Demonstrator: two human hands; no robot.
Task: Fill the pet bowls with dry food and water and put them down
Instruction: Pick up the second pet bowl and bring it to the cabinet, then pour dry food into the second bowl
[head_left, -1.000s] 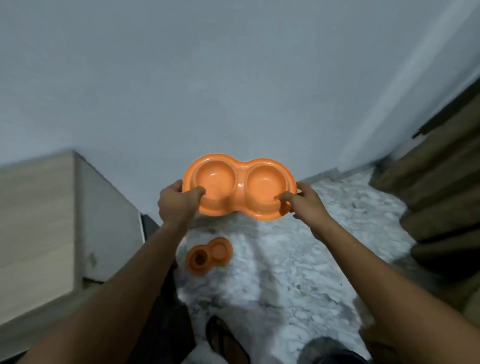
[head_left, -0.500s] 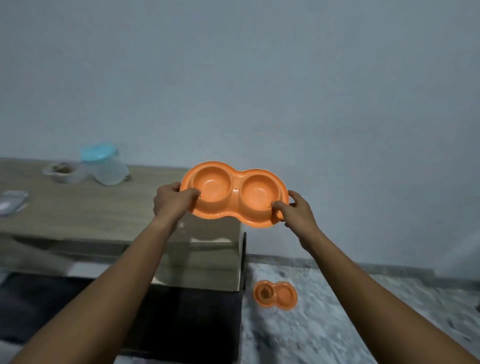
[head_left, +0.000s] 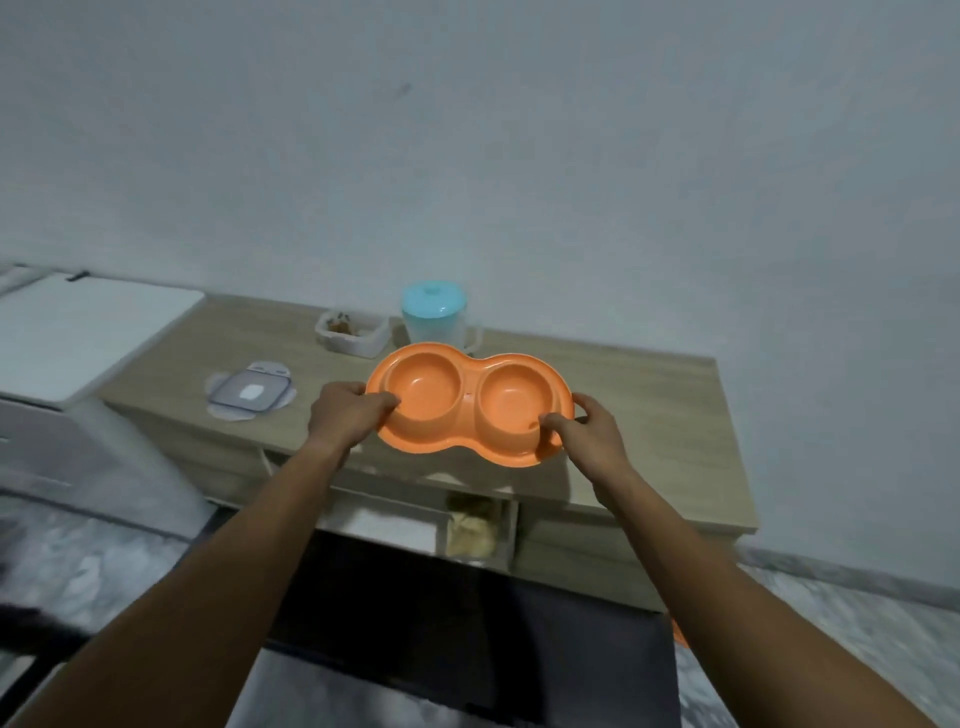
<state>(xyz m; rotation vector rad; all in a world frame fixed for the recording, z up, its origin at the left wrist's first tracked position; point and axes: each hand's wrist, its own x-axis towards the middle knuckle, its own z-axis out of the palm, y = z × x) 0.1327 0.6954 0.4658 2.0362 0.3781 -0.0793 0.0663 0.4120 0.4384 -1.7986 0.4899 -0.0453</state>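
Orange plastic double pet bowl (head_left: 470, 408), both wells empty, held level above wooden table (head_left: 649, 410); left hand (head_left: 349, 415) and right hand (head_left: 587, 434) closed on opposite rims. Risk judged: bowl tipped against blue-lidded clear jug (head_left: 435, 322) just behind, if set down carelessly.

A plain pale wall (head_left: 519, 130) fills the upper view in dim, bluish light. Against it stands a low wood-grain cabinet (head_left: 649, 415) — its worktop runs left to a white appliance (head_left: 88, 332). Grey marbled floor (head_left: 857, 623) lies below, right.
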